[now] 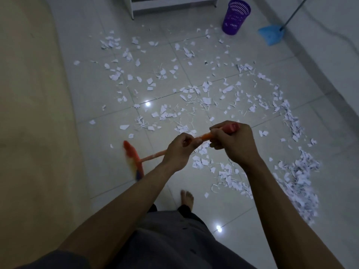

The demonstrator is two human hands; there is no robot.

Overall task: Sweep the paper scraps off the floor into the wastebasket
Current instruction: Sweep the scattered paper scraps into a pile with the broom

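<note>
- One broom with an orange handle is held by both hands. Its blurred head sits low, to the left of the left hand and just above the floor.
- Left hand: fingers curled tight round the middle of the handle, knuckles up.
- Right hand: closed in a fist round the handle's top end, where the red cap shows just past the thumb. It is just right of the left hand, with a short stretch of handle between them.
- Paper scraps: too many to count. They are scattered thinly over the tiles beyond both hands and packed into one long dense band curving down to the right of the right hand. A few lie directly beneath the hands.
- One purple wastebasket stands upright, well beyond the right hand at the far end of the floor, clear of most scraps.
- One blue dustpan on a long handle rests just right of the wastebasket.
- One bare foot shows below the hands.
- Two bright light glints lie on the tiles.
</note>
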